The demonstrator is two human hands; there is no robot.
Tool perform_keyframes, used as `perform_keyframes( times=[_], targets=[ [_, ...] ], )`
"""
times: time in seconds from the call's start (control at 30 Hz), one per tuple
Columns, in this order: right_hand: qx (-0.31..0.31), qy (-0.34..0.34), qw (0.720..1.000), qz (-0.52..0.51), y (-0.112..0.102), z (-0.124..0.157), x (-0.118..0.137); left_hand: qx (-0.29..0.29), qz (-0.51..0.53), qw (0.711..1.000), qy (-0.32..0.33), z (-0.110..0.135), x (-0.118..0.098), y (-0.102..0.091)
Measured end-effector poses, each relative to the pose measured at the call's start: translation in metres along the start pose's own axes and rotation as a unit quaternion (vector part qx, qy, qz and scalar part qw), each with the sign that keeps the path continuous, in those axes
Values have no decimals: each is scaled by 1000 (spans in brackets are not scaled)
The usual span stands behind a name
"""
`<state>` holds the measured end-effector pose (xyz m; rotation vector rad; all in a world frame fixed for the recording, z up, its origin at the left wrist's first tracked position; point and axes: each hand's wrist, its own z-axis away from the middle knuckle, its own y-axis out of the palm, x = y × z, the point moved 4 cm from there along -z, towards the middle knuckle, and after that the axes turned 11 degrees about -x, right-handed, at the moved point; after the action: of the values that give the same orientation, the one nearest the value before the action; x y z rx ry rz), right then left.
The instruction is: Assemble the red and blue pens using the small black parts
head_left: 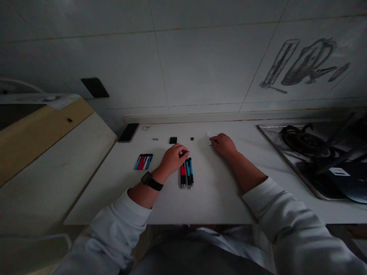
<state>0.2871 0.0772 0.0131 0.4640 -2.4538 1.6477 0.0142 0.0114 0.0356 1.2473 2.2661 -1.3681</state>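
Note:
My left hand (173, 157), wearing a black watch, is closed in a pinch on a small black pen part (184, 154). Just below it lie several assembled pens (187, 175) with red or blue barrels and black grips, tips toward me. My right hand (224, 144) has its fingertips pinched at thin clear pen refills (208, 137) on the counter; how many it grips is hidden. Between and beyond the hands sit a row of black pen grips (173, 140), small dark pieces (192, 138) and tiny springs (155, 139). Colored pen barrels (143, 161) lie left of my left hand.
A phone (128, 132) lies at the counter's back left, beside a thin ring-shaped item (146, 127). A gas stove (308, 143) with a metal edge borders the right side. A tiled wall (200, 68) rises behind the white counter (218, 202). A pale panel (54, 168) stands at left.

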Motion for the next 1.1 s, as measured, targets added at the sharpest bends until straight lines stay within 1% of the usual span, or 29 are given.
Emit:
perform_keyframes(
  times=[0.13,0.4,0.53,0.63,0.73,0.8,0.87,0.97,1.1],
  targets=[
    [-4,-8,1000,-3,-2,1,2,2,0,1000,0,0,1,0],
    [8,-1,1000,-9,-1,1,0,9,-1,1000,1,1,0,0],
    [-15,13,999,-42,-7,2,4,9,-3,1000,4,1,0,0],
    [-32,-15,993,-113,-13,9,26,1,1,1000,8,0,-4,-2],
    [-24,-60,973,-221,-16,25,62,-8,8,1000,13,-1,-9,-5],
    [-17,-58,959,-276,-14,36,84,-13,11,1000,20,-2,-12,-7],
    [-4,-45,949,-311,-10,45,100,-20,14,999,27,-2,-13,-8],
    [11,-11,936,-352,-5,50,109,-36,17,999,32,-2,-15,-10],
    [11,26,917,-399,1,49,107,-52,22,998,29,-2,-18,-12]
  ],
)
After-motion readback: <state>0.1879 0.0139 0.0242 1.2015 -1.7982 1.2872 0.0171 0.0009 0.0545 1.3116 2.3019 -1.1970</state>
